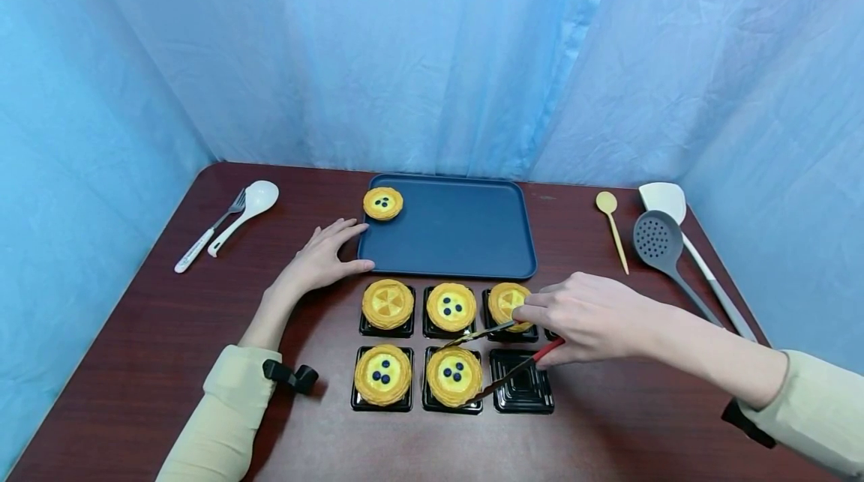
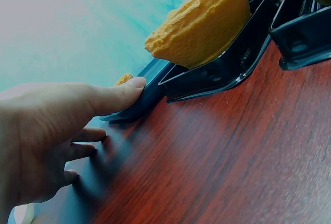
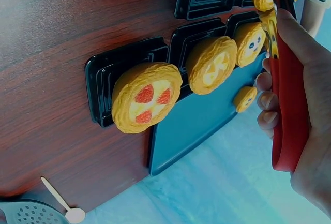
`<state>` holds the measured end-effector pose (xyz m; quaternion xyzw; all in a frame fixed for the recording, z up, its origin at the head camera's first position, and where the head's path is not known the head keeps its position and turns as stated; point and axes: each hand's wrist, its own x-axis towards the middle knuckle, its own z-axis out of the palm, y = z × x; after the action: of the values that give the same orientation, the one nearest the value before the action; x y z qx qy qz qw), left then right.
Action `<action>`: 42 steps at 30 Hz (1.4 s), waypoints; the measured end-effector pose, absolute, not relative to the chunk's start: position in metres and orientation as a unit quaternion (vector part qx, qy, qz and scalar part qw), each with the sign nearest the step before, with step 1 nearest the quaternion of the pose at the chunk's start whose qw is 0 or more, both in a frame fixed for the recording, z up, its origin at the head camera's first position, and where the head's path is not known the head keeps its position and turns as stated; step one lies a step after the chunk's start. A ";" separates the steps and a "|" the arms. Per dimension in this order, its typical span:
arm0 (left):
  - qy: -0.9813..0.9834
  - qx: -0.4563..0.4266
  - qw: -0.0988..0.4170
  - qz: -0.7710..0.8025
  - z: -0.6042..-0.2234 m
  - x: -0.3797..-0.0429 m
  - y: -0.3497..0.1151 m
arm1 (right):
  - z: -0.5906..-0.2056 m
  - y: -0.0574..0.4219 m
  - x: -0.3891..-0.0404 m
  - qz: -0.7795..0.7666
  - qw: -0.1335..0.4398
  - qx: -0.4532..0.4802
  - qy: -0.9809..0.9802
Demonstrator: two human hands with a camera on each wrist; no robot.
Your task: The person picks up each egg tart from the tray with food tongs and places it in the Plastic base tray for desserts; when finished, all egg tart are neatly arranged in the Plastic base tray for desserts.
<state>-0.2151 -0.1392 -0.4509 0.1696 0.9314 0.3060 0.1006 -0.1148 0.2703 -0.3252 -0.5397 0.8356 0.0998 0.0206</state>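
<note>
My right hand (image 1: 590,317) grips red-handled tongs (image 3: 289,105). The arms of the tongs are spread, one reaching the far side of the blueberry-topped tart (image 1: 454,376) in the near row, the other its near right edge. That tart sits in a black square plastic tray. At the left side of the blue serving tray (image 1: 459,231) my left hand (image 1: 324,257) rests with fingers spread, its thumb (image 2: 129,92) at the rim. One blueberry tart (image 1: 382,203) lies in the blue tray's far left corner.
Several more tarts stand in black trays, including a strawberry-topped one (image 3: 147,97); one black tray (image 1: 523,384) holds no tart. A fork (image 1: 209,233) and white spoon (image 1: 246,214) lie left. At right are a yellow spoon (image 1: 610,223), grey skimmer (image 1: 658,241) and white turner (image 1: 664,199).
</note>
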 end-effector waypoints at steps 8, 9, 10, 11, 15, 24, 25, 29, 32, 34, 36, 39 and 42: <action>0.931 0.171 0.097 0.308 -0.451 -0.215 -0.140 | -0.326 0.271 -0.115 0.097 0.026 -0.536 0.838; 0.931 0.171 0.097 0.308 -0.452 -0.215 -0.140 | -0.327 0.271 -0.115 0.096 0.027 -0.536 0.838; 0.931 0.172 0.096 0.308 -0.452 -0.215 -0.140 | -0.327 0.271 -0.115 0.094 0.028 -0.535 0.839; 0.931 0.172 0.096 0.308 -0.452 -0.215 -0.140 | -0.327 0.271 -0.115 0.093 0.028 -0.535 0.839; 0.930 0.172 0.096 0.309 -0.452 -0.215 -0.139 | -0.327 0.271 -0.115 0.089 0.027 -0.536 0.839; 0.931 0.172 0.096 0.308 -0.451 -0.215 -0.139 | -0.328 0.270 -0.115 0.086 0.023 -0.539 0.838; 0.931 0.172 0.096 0.308 -0.451 -0.215 -0.139 | -0.328 0.270 -0.115 0.085 0.023 -0.539 0.838; 0.931 0.171 0.097 0.307 -0.452 -0.215 -0.139 | -0.328 0.270 -0.115 0.081 0.025 -0.539 0.838; 0.931 0.171 0.098 0.307 -0.452 -0.216 -0.139 | -0.328 0.270 -0.115 0.080 0.025 -0.539 0.838; 0.931 0.170 0.098 0.308 -0.451 -0.215 -0.139 | -0.328 0.270 -0.115 0.081 0.025 -0.537 0.839; 0.931 0.171 0.099 0.308 -0.452 -0.215 -0.139 | -0.328 0.271 -0.115 0.084 0.026 -0.535 0.840; 0.931 0.170 0.099 0.308 -0.452 -0.215 -0.139 | -0.325 0.272 -0.116 0.086 0.022 -0.534 0.841; 0.931 0.172 0.097 0.308 -0.452 -0.215 -0.139 | -0.318 0.274 -0.118 0.075 0.015 -0.533 0.842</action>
<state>-0.2155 -0.1394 -0.4522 0.1719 0.9305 0.3083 0.0974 -0.1176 0.2737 -0.3180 -0.5333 0.8424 0.0750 0.0149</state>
